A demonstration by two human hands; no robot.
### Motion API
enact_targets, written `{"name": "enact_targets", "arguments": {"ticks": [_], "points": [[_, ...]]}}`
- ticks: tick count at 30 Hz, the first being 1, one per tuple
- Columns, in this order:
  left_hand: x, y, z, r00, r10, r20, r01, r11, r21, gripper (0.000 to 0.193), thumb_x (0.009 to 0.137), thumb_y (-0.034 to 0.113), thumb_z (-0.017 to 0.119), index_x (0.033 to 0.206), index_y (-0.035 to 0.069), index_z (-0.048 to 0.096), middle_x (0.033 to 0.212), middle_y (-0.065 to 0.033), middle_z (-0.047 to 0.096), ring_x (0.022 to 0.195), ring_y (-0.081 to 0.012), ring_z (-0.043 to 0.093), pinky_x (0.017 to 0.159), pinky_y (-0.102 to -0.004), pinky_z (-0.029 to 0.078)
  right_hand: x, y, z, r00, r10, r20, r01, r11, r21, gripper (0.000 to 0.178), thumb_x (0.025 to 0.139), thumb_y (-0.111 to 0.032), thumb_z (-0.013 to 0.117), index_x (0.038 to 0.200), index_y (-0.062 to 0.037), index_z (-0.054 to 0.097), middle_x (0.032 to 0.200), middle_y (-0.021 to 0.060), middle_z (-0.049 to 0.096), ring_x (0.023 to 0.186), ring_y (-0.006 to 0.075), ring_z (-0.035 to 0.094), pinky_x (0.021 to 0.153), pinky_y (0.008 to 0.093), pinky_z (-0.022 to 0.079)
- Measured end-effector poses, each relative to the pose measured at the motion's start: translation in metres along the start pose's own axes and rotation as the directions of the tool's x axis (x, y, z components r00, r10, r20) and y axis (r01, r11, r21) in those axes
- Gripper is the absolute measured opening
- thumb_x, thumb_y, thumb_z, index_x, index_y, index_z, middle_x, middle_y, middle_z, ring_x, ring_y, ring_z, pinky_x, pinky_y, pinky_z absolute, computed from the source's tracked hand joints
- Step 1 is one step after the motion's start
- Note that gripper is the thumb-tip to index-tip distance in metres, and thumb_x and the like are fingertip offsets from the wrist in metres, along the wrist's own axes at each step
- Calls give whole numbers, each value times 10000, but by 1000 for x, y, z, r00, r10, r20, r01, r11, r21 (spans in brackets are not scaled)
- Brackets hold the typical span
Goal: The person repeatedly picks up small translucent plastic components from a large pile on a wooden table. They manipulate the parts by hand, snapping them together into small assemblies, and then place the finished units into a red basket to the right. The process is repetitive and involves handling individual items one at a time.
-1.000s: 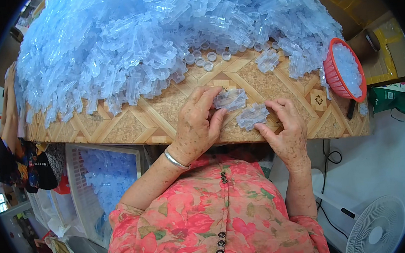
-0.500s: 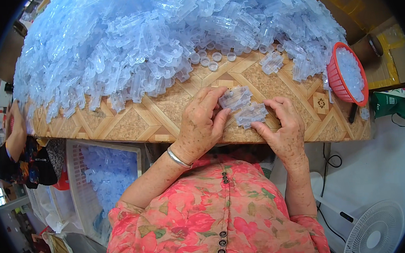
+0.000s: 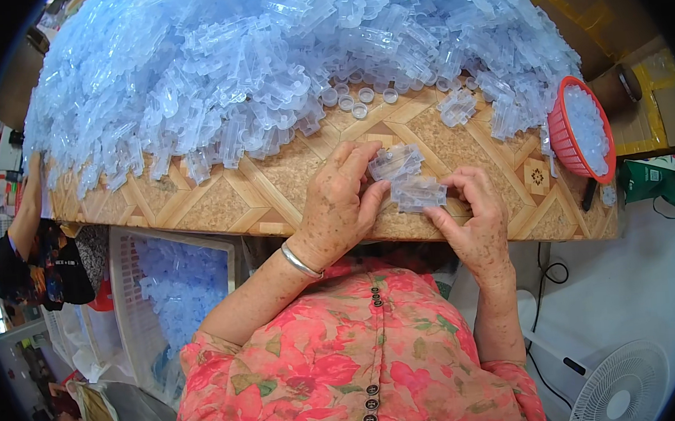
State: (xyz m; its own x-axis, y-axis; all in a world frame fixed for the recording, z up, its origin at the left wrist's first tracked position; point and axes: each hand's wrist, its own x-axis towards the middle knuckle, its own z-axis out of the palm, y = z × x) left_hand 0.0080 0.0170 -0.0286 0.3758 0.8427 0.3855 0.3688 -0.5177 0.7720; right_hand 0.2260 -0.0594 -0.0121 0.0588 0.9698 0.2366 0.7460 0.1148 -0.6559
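Note:
Close together over the near edge of the table are two clear plastic pieces of ribbed, box-like shape. My left hand (image 3: pixel 340 195), with a silver bangle at the wrist, grips the upper clear plastic piece (image 3: pixel 397 161) by its left end between thumb and fingers. The right end of the lower clear plastic piece (image 3: pixel 419 194) is pinched by my right hand (image 3: pixel 475 220). The two pieces touch or overlap; how they meet is too small to tell. Several small round clear caps (image 3: pixel 359 110) lie beyond my hands.
A huge heap of clear plastic pieces (image 3: pixel 211 78) covers the far side of the wood-patterned table (image 3: pixel 265 188). At the right stands a red basket (image 3: pixel 561 128) of small pieces. Below left is a white crate (image 3: pixel 130 303); a fan (image 3: pixel 620 386) is lower right. Another person's arm (image 3: pixel 28 209) reaches in at left.
The lower plastic piece has turned a little straighter, with my right hand still at its end. My left hand has barely moved. At left, the other person's arm has shifted upward.

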Motion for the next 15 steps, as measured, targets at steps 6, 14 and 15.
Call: {"name": "enact_targets", "arguments": {"ticks": [6, 14, 15], "points": [[-1, 1, 0, 1000, -12, 4, 12, 1000, -1, 469, 815, -27, 770, 1265, -5, 641, 956, -105, 614, 707, -181, 624, 615, -303, 510, -6, 3, -4, 995, 99, -33, -97, 994, 50, 386, 738, -127, 892, 1058, -50, 689, 966, 71, 666, 759, 209, 597, 698, 346, 510], [0, 0, 2, 1000, -6, 0, 6, 1000, 15, 472, 821, -7, 780, 1270, -16, 635, 974, -121, 619, 726, -205, 644, 636, -328, 529, -10, 7, -4, 991, 120, -58, -115, 990, 86, 386, 745, -144, 898, 1059, -52, 692, 948, 57, 674, 760, 191, 596, 709, 338, 514], [0, 0, 1, 1000, -11, 6, 11, 1000, 23, 475, 822, 1, 783, 1273, -17, 633, 978, -124, 620, 732, -212, 645, 642, -335, 531, -10, 8, -4, 991, 122, -62, -115, 989, 94, 385, 747, -145, 897, 1060, -53, 693, 949, 56, 675, 762, 189, 597, 712, 336, 515]]}}
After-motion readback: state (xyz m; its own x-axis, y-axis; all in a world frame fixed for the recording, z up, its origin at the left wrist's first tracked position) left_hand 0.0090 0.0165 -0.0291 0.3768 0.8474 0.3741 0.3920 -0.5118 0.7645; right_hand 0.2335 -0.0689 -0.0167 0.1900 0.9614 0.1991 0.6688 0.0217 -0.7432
